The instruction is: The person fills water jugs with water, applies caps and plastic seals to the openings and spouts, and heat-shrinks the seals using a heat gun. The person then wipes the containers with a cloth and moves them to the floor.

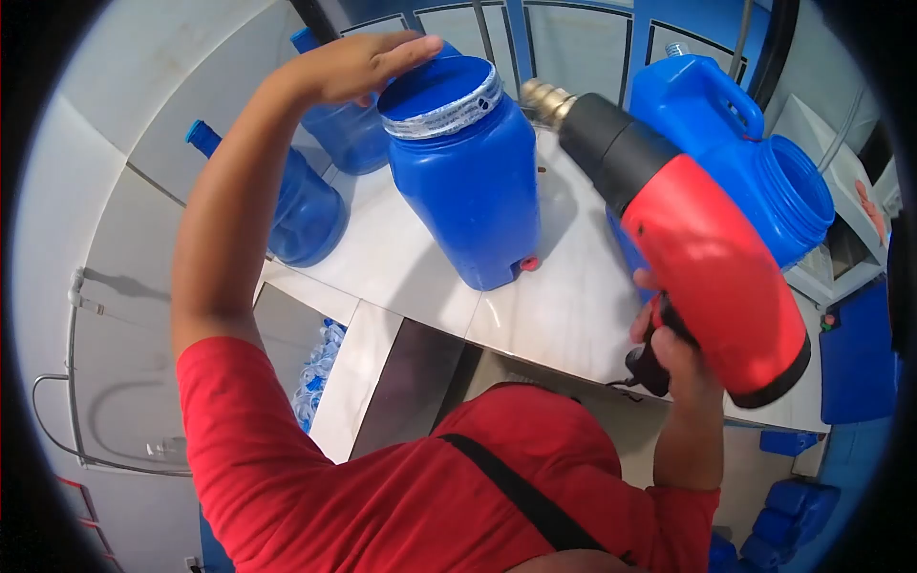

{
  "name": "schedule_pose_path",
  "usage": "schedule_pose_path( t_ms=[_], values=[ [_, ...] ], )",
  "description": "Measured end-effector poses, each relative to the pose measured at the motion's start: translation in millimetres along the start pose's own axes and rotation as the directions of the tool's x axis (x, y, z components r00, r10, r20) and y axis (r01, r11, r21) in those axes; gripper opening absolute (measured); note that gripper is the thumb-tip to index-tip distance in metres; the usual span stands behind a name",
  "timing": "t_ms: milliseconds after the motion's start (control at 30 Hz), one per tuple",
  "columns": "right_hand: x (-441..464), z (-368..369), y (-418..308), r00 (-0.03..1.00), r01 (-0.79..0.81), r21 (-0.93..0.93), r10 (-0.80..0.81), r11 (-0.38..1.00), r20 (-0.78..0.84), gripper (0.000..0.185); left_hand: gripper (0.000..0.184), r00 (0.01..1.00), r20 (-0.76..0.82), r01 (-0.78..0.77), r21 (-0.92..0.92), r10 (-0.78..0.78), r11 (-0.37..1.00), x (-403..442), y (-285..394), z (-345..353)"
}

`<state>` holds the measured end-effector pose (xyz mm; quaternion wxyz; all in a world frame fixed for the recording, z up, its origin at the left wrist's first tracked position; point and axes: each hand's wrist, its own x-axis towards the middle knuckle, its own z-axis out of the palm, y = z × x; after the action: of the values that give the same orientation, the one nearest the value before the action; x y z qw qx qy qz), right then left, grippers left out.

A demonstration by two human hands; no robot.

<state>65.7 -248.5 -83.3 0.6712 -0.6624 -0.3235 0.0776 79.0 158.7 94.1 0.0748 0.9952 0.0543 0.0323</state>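
A tall blue water container (468,201) stands upright on the white tiled counter, with a small red fitting low on its side. Around the rim of its round blue lid runs a whitish printed seal band (447,116). My left hand (387,65) lies on the far left of the lid with its fingers stretched out. In my right hand (671,339) is a red and black heat gun (712,248), gripped by its handle. Its metal nozzle (547,101) points at the band from the right, apart from it.
Clear blue water bottles (304,212) stand at the left of the counter (401,267). At the right is another blue container (702,105) with a handle and an uncovered wide mouth. Small blue and white pieces (320,372) fill a recess at lower left. More blue containers (788,516) are at lower right.
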Motion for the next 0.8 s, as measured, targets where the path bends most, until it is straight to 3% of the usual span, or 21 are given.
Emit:
schedule_pose_path(
  t_ms=[67,167,233,267,300,333,400,433,467,533,567,600,633,700,767,800],
  values=[
    [1.5,-1.6,-0.9,0.998,-0.068,0.122,0.069,0.99,-0.003,0.067,0.08,0.997,-0.069,-0.018,-0.03,0.016,0.999,5.5,10.9,3.0],
    [-0.8,0.7,-8.6,0.996,-0.088,0.221,0.09,0.971,0.002,0.071,0.074,0.993,0.0,-0.119,-0.04,0.119,0.992,24.6,20.4,7.6],
    [-3.1,-0.6,-10.9,0.992,-0.122,0.202,0.115,0.972,0.05,0.072,0.069,0.933,0.007,-0.357,-0.109,0.36,0.928,32.9,29.3,11.2],
    [-3.1,-0.9,-11.9,0.993,-0.114,0.198,0.106,0.974,0.052,0.072,0.065,0.922,0.035,-0.366,-0.25,0.386,0.897,36.1,34.4,15.1],
    [-4.3,-0.4,-12.4,0.996,-0.084,0.268,0.078,0.96,0.034,0.061,0.065,0.922,0.026,-0.368,-0.246,0.385,0.897,35.6,41.1,17.2],
    [-6.2,-0.3,-11.8,0.999,-0.054,0.338,0.053,0.939,0.014,0.053,0.066,0.914,0.044,-0.349,-0.418,0.403,0.839,35.0,47.1,18.8],
    [-20.0,-13.8,-2.0,0.995,-0.096,0.304,0.095,0.948,0.016,0.054,0.06,0.884,0.111,-0.214,-0.766,0.454,0.606,29.7,59.3,19.6],
    [-30.2,-25.6,6.7,0.99,-0.14,0.27,0.141,0.953,0.014,0.055,0.06,0.885,0.106,-0.219,-0.765,0.453,0.605,23.8,60.5,20.6],
    [-44.7,-41.7,20.5,0.997,-0.08,0.217,0.074,0.973,0.034,0.079,0.057,0.868,0.06,-0.286,-0.752,0.493,0.594,16.5,59.0,21.6],
    [-83.8,-111.6,70.9,0.975,0.052,0.014,-0.054,0.999,0.215,0.083,0.063,0.858,-0.088,-0.428,-0.669,0.507,0.608,2.0,60.2,28.5],
    [-93.5,-134.7,83.4,0.957,0.107,-0.049,-0.09,0.993,0.274,0.085,0.077,0.883,-0.183,-0.466,-0.459,0.432,0.757,-7.6,61.3,33.9],
    [-94.6,-141.6,75.6,0.973,0.142,0.001,-0.14,0.99,0.186,0.084,0.083,0.859,-0.216,-0.493,-0.105,0.464,0.864,-15.4,56.3,37.6],
    [-99.8,-150.3,62.9,0.98,0.178,0.037,-0.181,0.983,0.08,0.083,0.09,0.823,-0.238,-0.46,0.257,0.517,0.85,-19.9,49.8,40.9],
    [-126.4,-169.7,29.6,0.954,0.258,0.062,-0.244,0.964,-0.177,0.082,0.079,0.833,-0.269,-0.475,0.098,0.483,0.874,-20.2,34.8,46.9],
    [-154.8,-186.8,-2.6,0.856,0.352,0.042,-0.304,0.935,-0.419,0.08,0.084,0.853,-0.11,-0.514,-0.015,0.51,0.858,-14.8,23.2,33.0],
    [-149.3,-193.5,-16.0,0.815,0.374,0.019,-0.319,0.927,-0.483,0.077,0.087,0.856,-0.057,-0.513,0.016,0.513,0.858,-11.1,17.8,25.1]
  ],
)
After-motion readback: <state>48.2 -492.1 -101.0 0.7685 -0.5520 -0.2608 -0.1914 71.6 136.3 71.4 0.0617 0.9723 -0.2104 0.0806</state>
